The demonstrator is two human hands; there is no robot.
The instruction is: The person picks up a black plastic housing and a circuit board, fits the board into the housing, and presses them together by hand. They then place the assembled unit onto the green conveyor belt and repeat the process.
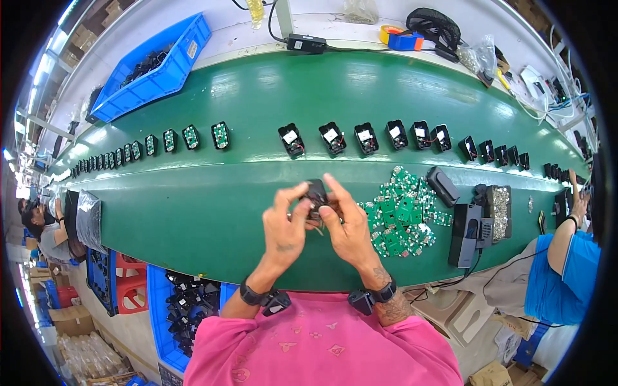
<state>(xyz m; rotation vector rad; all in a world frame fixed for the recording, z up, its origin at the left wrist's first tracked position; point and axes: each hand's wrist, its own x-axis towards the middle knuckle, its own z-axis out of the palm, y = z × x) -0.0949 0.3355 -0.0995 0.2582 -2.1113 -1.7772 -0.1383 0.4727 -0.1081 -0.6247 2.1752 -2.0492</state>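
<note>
Between my two hands, over the green bench, is a small black plastic housing (316, 193). My left hand (285, 222) grips its left side with thumb and fingers. From the other side my right hand (346, 225) holds it too, its thumb pressed near the lower edge. What lies inside the housing is mostly hidden by my fingers. Right of my hands spreads a heap of green circuit boards (402, 212). Beyond my hands stands a row of open black housings (365, 139) with white parts and wires inside. Farther left runs a row of black housings with green boards (190, 137).
A blue crate (151, 67) of black parts sits at the back left, another blue bin (166, 334) by my left side. Right of the boards are a black device (465, 235) and a tray of small metal pieces (499, 212). A co-worker in blue (559, 276) sits at the right.
</note>
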